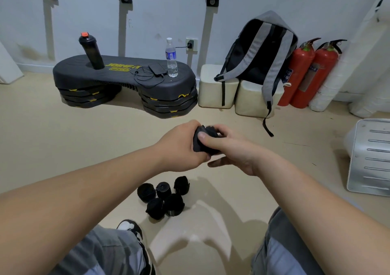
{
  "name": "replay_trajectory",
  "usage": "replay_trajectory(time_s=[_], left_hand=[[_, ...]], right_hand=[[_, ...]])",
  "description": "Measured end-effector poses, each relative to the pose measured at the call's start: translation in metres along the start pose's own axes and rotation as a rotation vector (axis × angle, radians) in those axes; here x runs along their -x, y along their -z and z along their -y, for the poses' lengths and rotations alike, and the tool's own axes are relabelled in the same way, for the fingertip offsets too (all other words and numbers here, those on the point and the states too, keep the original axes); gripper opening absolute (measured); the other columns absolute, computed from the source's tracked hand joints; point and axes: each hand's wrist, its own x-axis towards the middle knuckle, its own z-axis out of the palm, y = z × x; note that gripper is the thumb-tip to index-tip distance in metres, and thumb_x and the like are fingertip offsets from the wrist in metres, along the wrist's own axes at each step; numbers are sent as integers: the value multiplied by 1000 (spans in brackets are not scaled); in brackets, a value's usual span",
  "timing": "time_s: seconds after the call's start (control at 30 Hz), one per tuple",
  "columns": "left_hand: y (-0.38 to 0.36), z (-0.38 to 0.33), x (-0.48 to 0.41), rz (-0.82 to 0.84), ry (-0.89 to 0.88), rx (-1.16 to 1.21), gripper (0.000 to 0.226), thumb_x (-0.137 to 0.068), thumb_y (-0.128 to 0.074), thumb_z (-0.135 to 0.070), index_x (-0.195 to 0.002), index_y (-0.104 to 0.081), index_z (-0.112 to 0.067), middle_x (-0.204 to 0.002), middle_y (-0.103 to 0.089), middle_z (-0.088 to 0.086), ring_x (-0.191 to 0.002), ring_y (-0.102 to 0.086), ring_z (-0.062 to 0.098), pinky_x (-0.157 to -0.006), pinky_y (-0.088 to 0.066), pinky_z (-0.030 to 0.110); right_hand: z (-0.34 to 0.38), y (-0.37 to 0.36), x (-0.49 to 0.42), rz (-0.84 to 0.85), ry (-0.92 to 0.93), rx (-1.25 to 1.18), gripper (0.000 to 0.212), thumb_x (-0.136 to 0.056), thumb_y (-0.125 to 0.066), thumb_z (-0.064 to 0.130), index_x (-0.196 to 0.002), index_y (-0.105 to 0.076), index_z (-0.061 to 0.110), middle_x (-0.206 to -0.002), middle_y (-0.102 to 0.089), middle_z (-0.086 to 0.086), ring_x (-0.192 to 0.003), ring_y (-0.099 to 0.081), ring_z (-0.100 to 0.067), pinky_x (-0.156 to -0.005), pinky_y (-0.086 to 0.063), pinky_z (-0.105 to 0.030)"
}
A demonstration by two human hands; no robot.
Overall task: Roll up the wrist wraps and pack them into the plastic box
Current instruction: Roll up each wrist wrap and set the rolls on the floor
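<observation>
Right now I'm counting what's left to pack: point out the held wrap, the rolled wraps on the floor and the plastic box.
held wrap (197,145): head view, its black outer layer.
rolled wraps (163,190): head view, top of one roll.
plastic box (371,158): head view, its slatted white face.

The wrist wrap (198,142) we hold looks like soft black cloth, matt, as do the rolled wraps (163,196) on the smooth, matt beige floor (63,148). We see ribbed matt black plastic on the step platform (126,78), clear glossy plastic in the water bottle (172,61), woven grey cloth on the backpack (276,49), glossy red paint on the fire extinguishers (301,72), and smooth pale plastic on the box (367,158).
</observation>
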Motion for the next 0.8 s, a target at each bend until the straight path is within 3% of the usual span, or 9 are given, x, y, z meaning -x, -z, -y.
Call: replay_trajectory(time_s=[0.13,0.3,0.4,0.5,0.6,0.7,0.8], left_hand=[[-28,4,-3,77,10,-39,47,-82,-81,-31,-118,-52,-23,-103,-66,-6,-97,-66,22,-82,-56,39],[-66,35,-9,196,121,50,49,-77,-86,-32,-112,-53,-23,-98,-71,-3,-91,-68,20,-80,-59,42],[-90,63,-20,263,230,185,51,-70,-88,-30,-109,-56,-25,-84,-78,-2,-83,-75,18,-82,-62,48],[-113,95,-39,348,344,251,59,-66,-93,-35,-112,-56,-26,-98,-77,-1,-91,-76,19,-88,-63,44],[-141,126,-56,416,446,325,65,-60,-92,-37,-113,-57,-28,-101,-77,1,-97,-75,22,-94,-61,47],[-174,153,-70,422,535,359,60,-63,-89,-31,-113,-56,-27,-104,-72,2,-96,-72,22,-91,-62,43],[-203,172,-76,380,583,230,52,-75,-84,-30,-115,-54,-20,-106,-64,2,-95,-67,22,-84,-59,41]], right_hand=[[-20,3,-5,-14,-107,90,50,-96,-70,53,-126,-60,14,-108,-79,-14,-77,-73,-22,-80,-66,-43],[-65,9,-29,75,-261,122,51,-99,-68,49,-123,-60,4,-87,-71,-16,-77,-64,-28,-77,-61,-40],[-104,5,-56,57,-345,78,57,-91,-71,54,-125,-62,8,-98,-79,-16,-84,-76,-35,-78,-63,-40],[-142,0,-85,38,-401,41,58,-88,-70,57,-124,-65,12,-105,-81,-17,-103,-77,-40,-73,-62,-37],[-173,-3,-107,50,-459,4,60,-86,-68,57,-122,-67,9,-104,-80,-20,-91,-75,-38,-71,-60,-35],[-204,-4,-129,2,-504,-83,48,-98,-61,50,-115,-70,6,-93,-76,-17,-75,-64,-31,-74,-62,-40],[-231,-7,-141,-102,-614,-106,46,-105,-49,55,-113,-65,13,-107,-67,-12,-76,-69,-31,-82,-66,-45]])
